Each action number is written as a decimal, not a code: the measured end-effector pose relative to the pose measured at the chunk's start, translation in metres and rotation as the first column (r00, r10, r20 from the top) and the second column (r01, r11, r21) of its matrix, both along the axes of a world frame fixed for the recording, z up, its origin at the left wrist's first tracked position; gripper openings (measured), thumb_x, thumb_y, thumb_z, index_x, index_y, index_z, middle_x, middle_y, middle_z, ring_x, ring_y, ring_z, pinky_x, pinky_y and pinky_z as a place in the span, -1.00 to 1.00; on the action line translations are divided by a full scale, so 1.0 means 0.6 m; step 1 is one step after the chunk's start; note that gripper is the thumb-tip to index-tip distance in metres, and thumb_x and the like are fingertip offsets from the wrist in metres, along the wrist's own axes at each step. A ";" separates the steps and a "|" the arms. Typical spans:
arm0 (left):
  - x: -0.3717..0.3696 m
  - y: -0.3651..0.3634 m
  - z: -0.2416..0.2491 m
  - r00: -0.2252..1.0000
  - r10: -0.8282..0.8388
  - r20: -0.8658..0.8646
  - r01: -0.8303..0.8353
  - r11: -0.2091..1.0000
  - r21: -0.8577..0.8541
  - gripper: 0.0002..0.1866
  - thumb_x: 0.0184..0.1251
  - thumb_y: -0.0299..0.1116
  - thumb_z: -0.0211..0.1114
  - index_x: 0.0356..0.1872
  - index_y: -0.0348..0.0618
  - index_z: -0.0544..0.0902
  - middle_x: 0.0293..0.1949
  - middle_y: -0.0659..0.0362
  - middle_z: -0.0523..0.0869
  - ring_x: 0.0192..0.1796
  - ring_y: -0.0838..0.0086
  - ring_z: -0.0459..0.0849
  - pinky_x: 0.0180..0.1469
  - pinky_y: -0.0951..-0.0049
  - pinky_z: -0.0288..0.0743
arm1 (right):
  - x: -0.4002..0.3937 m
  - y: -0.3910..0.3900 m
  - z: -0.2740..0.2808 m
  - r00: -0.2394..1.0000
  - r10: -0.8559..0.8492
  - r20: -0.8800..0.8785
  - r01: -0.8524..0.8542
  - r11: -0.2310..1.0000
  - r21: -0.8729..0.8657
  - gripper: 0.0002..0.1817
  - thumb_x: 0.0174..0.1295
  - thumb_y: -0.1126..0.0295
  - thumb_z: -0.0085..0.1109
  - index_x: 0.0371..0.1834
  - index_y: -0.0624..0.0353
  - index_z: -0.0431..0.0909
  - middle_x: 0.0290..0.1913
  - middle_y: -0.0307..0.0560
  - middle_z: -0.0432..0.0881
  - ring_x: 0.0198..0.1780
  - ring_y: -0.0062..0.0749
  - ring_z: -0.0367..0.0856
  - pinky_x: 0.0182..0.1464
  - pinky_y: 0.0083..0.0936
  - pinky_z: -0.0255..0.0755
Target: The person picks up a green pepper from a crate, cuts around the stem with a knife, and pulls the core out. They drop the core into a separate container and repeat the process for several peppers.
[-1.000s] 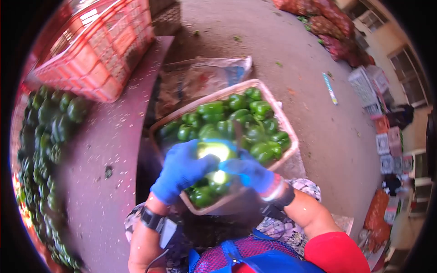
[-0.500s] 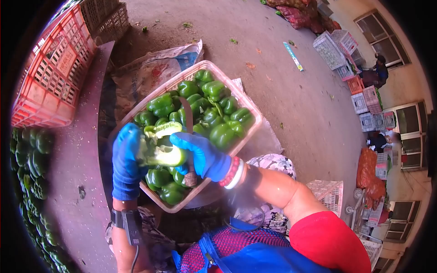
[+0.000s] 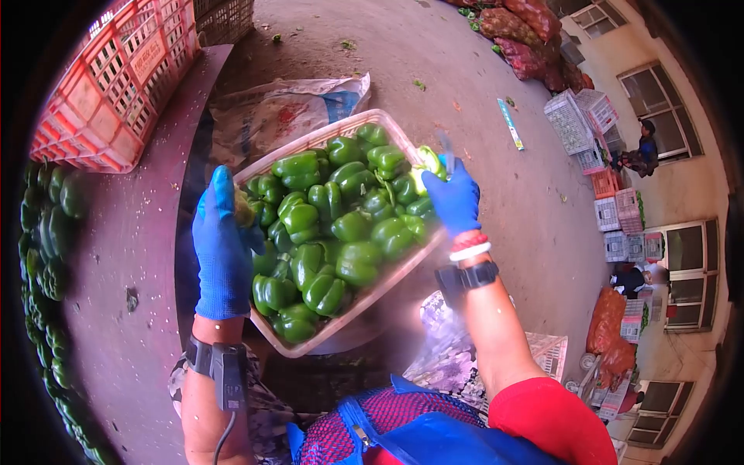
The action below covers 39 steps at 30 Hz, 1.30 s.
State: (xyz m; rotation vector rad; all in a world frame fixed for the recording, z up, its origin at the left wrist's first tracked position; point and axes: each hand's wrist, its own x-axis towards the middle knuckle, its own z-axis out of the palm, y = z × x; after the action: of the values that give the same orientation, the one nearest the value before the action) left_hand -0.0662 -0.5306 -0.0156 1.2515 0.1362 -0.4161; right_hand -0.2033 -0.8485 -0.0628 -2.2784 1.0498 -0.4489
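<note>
A pale pink plastic crate [image 3: 382, 294] full of whole green bell peppers [image 3: 353, 226] lies before me, tilted in view. My left hand [image 3: 222, 244], in a blue glove, is at the crate's left edge. Its fingers are curled around a piece of bell pepper [image 3: 245, 208], mostly hidden by the glove. Over the right rim is my gloved right hand [image 3: 456, 200], closed on a knife [image 3: 446, 149], whose blurred grey blade points up. A pale, cut-open pepper piece [image 3: 426, 166] is at its thumb.
An orange crate [image 3: 116, 85] stands on a ledge at upper left, with more green peppers [image 3: 54, 256] below it. A printed sack [image 3: 287, 120] lies behind my crate. Along the right wall are stacked crates [image 3: 570, 120], net sacks [image 3: 535, 39] and people [image 3: 645, 151].
My hands have moved apart from over the crate, the right one going right with the knife and a pepper piece. The cut pepper they held together is now separated. The view has shifted slightly.
</note>
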 end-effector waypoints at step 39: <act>-0.096 0.004 -0.077 0.876 -0.317 0.363 0.102 0.858 0.503 -0.40 0.45 0.08 0.18 0.13 -0.35 0.46 -0.05 -0.31 0.68 -0.03 -0.20 0.70 0.00 -0.09 0.57 | 0.040 0.281 -0.017 0.726 0.595 0.346 -0.679 0.542 0.494 -0.57 0.59 0.05 -0.10 0.16 0.13 0.59 -0.36 -0.36 0.58 -0.46 -0.69 0.47 -0.46 -0.63 0.29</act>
State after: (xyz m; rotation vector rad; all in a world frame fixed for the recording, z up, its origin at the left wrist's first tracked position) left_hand -0.1239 -0.5279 -0.0617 1.8268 -0.3117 -0.2904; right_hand -0.1795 -0.6796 -0.0733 -1.8231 0.1529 0.0526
